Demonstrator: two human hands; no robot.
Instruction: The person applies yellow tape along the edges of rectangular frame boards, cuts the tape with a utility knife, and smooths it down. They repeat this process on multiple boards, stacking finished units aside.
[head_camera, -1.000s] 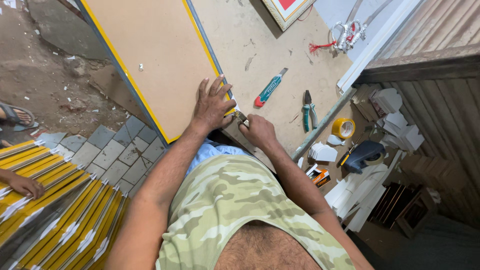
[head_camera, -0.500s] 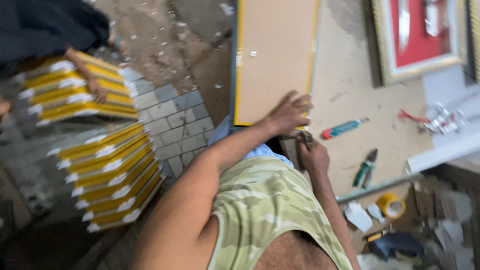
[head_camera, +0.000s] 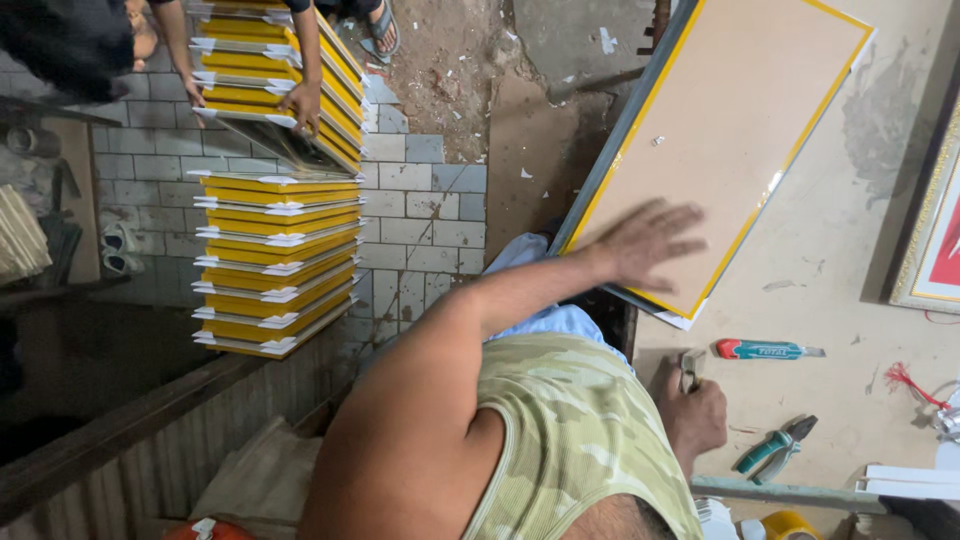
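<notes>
The left hand (head_camera: 640, 245) lies flat with its fingers (head_camera: 672, 222) spread wide, palm down on the near lower corner of a large rectangular tan backing board edged in a thin yellow frame (head_camera: 730, 130). From those fingertips the board runs away up and to the right, its long axis slanting from the corner under the palm toward the far top edge of the view, so nearly all of it lies beyond the fingers rather than beneath them. The right hand (head_camera: 695, 410) sits below and slightly to the right of the left, well clear of the board's edge, its fingers closed round a small dull metal tool (head_camera: 689, 370) that pokes up out of the fist (too small to tell what kind). Just right of that fist a teal-handled screwdriver (head_camera: 768, 349) lies on the pale worktop (head_camera: 850, 300), and further down are green-handled pliers (head_camera: 775, 450). The left hand is the one on the board.
</notes>
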